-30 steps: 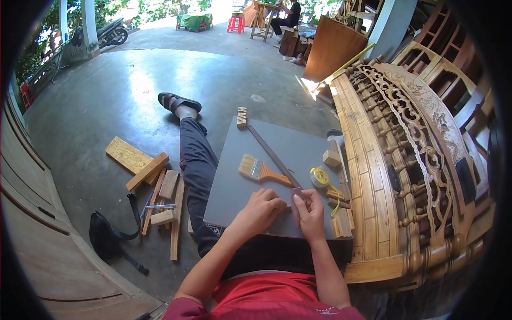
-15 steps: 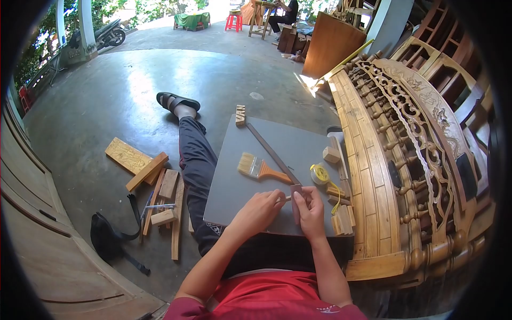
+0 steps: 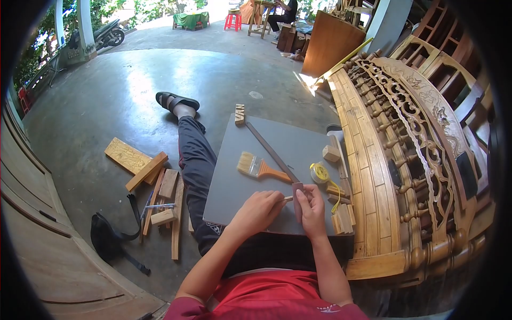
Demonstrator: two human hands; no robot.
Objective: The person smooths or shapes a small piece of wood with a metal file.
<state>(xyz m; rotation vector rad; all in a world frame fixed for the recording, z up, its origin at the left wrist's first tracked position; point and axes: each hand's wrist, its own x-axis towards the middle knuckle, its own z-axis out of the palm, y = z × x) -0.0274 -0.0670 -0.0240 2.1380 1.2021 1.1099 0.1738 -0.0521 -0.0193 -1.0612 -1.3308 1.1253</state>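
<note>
My left hand (image 3: 260,210) is closed around a small, thin piece of wood (image 3: 288,198), mostly hidden by the fingers. Its light tip meets, or nearly meets, a flat reddish-brown strip (image 3: 297,196) pinched upright in my right hand (image 3: 312,209). Both hands are over the near edge of a grey board (image 3: 224,181) by my legs. Beyond them lies a paintbrush (image 3: 261,168) with pale bristles and an orange handle. A long dark flat bar (image 3: 271,151) runs from near the strip to a block of carved wooden letters (image 3: 240,114).
Right of my hands, a yellow tape measure (image 3: 320,173) and wood blocks (image 3: 343,218) line the board's edge. A carved wooden bench (image 3: 368,186) stands close on the right. Wood offcuts (image 3: 165,216) and a black bag (image 3: 106,237) lie on the left floor. A person (image 3: 288,16) sits far back.
My hands shift only slightly; the left fingers cover the small wood piece from a slightly different angle against the brown strip. The things on the board stay put.
</note>
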